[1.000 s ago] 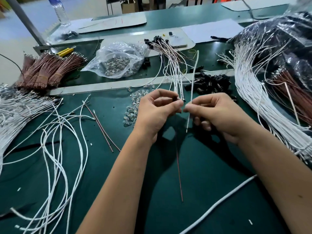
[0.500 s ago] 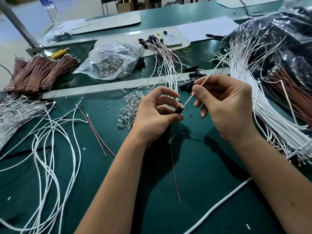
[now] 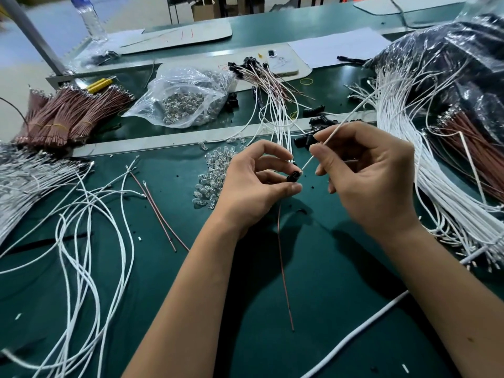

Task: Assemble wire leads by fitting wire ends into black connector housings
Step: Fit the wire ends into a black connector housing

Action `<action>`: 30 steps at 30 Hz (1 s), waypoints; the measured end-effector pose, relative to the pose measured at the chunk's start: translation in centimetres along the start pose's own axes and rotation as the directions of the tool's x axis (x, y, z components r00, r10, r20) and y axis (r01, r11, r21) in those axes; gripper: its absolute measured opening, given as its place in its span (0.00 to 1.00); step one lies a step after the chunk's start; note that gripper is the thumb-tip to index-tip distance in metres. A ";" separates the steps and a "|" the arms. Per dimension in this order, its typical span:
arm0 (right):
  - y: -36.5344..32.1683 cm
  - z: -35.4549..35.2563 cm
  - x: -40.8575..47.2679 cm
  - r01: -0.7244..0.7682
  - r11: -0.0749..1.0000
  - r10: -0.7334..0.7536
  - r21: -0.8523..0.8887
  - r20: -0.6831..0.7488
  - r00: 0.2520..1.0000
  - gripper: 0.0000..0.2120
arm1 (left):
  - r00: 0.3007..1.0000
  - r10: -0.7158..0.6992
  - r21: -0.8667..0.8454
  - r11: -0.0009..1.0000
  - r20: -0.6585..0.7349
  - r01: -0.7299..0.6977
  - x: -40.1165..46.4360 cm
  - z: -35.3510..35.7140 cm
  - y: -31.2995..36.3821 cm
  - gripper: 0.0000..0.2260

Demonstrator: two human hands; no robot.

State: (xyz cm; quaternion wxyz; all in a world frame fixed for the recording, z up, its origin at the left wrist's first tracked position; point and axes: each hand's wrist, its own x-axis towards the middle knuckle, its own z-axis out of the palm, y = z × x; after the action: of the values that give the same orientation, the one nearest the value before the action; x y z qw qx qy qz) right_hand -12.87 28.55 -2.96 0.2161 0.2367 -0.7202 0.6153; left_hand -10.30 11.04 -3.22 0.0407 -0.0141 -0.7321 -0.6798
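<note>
Black plastic, the connector housing (image 3: 294, 177) sits just above the frame's centre, pinched between the thumb and curled fingers of the left hand (image 3: 252, 186); a thin reddish-brown wire (image 3: 283, 268) hangs from below it down toward the lower middle of the green mat (image 3: 327, 309); the right hand (image 3: 371, 181) pinches a white wire (image 3: 334, 132) between thumb and forefinger, its lower tip at the housing's mouth, its length slanting away to the upper right; whether the tip is seated cannot be told. No brand, label or writing can be read anywhere. Just left of the hands lies a heap of clear LEDs (image 3: 214, 173); behind the fingers, partly hidden, lie loose black housings (image 3: 319, 124); finished leads (image 3: 272, 85) fan out at upper centre; a clear plastic bag (image 3: 188, 96) of small parts sits left of them; bundled brown wires (image 3: 71, 113) lie at upper left; loose white wires (image 3: 81, 214) sprawl over the left side; a thick bundle of white wires (image 3: 425, 159) curves down the right edge beside a dark plastic bag (image 3: 450, 58).
</note>
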 end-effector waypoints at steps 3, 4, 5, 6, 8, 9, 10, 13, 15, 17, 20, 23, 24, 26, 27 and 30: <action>0.0 -0.2 0.1 0.003 1.000 -0.002 0.023 -0.020 1.000 0.03 | 1.000 -0.017 0.001 1.000 -0.005 0.017 0.0 0.0 0.0 0.18; 0.0 -0.2 0.1 0.002 1.000 -0.001 0.028 -0.021 1.000 0.03 | 1.000 -0.020 0.001 1.000 -0.006 0.020 0.0 0.0 0.0 0.18; 0.1 -0.2 0.2 0.000 1.000 0.001 0.031 -0.019 1.000 0.03 | 1.000 -0.023 0.001 1.000 -0.006 0.023 0.0 0.0 0.1 0.18; 0.1 -0.2 0.2 -0.003 1.000 0.003 0.029 -0.017 1.000 0.03 | 1.000 -0.027 0.000 1.000 -0.006 0.027 0.0 0.0 0.1 0.18; 0.1 -0.1 0.2 -0.015 0.999 0.016 0.031 -0.018 1.000 0.03 | 0.999 -0.033 -0.001 0.999 -0.003 0.033 0.0 0.0 0.1 0.18; 0.1 -0.2 0.2 -0.023 0.999 0.023 0.038 -0.023 0.999 0.04 | 0.999 -0.035 -0.001 0.999 -0.002 0.035 0.0 0.0 0.1 0.18; 0.1 -0.2 0.2 -0.028 0.999 0.029 0.045 -0.027 0.999 0.04 | 0.999 -0.037 -0.002 0.999 0.000 0.037 -0.1 0.0 0.2 0.18; 0.2 -0.3 0.2 -0.027 0.999 0.028 0.041 -0.029 0.999 0.04 | 0.999 -0.042 -0.009 0.999 0.005 0.042 -0.1 0.0 0.2 0.17; 0.2 -0.3 0.2 -0.033 0.999 0.034 0.042 -0.024 0.999 0.04 | 0.999 -0.047 -0.015 0.999 0.005 0.047 -0.2 0.0 0.2 0.17; 0.2 -0.3 0.3 -0.045 0.998 0.047 0.051 -0.024 0.999 0.04 | 0.998 -0.057 -0.028 0.998 0.005 0.057 -0.2 0.0 0.2 0.17; 0.3 -0.4 0.3 -0.065 0.995 0.067 0.071 -0.028 0.997 0.04 | 0.998 -0.066 -0.056 0.996 0.010 0.067 -0.1 0.0 0.1 0.16; 0.4 -0.4 0.3 -0.067 0.996 0.068 0.056 -0.017 0.998 0.03 | 0.998 -0.060 -0.076 0.995 0.014 0.061 -0.2 0.0 0.1 0.14; 0.5 -0.4 0.3 -0.073 0.996 0.074 0.050 -0.016 0.997 0.03 | 0.998 -0.056 -0.084 0.995 0.017 0.057 -0.2 0.0 0.0 0.13; 0.7 -0.5 0.5 -0.097 0.994 0.098 0.046 -0.022 0.995 0.03 | 0.998 -0.048 -0.101 0.994 0.028 0.050 -0.2 0.0 0.0 0.13; 0.9 -0.6 0.5 -0.116 0.992 0.117 0.049 -0.029 0.993 0.03 | 0.998 -0.044 -0.105 0.993 0.035 0.047 -0.2 -0.1 -0.1 0.14; 1.3 -0.7 0.7 -0.210 0.974 0.215 0.086 -0.048 0.975 0.02 | 0.999 -0.022 -0.105 0.994 0.036 0.026 0.0 -0.3 -0.1 0.16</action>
State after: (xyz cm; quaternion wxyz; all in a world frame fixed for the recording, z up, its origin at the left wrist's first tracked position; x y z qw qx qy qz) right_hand -14.24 29.36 -3.47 0.1598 0.1491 -0.7096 0.6699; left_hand -10.25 10.72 -3.35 0.0191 -0.0194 -0.6959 -0.7176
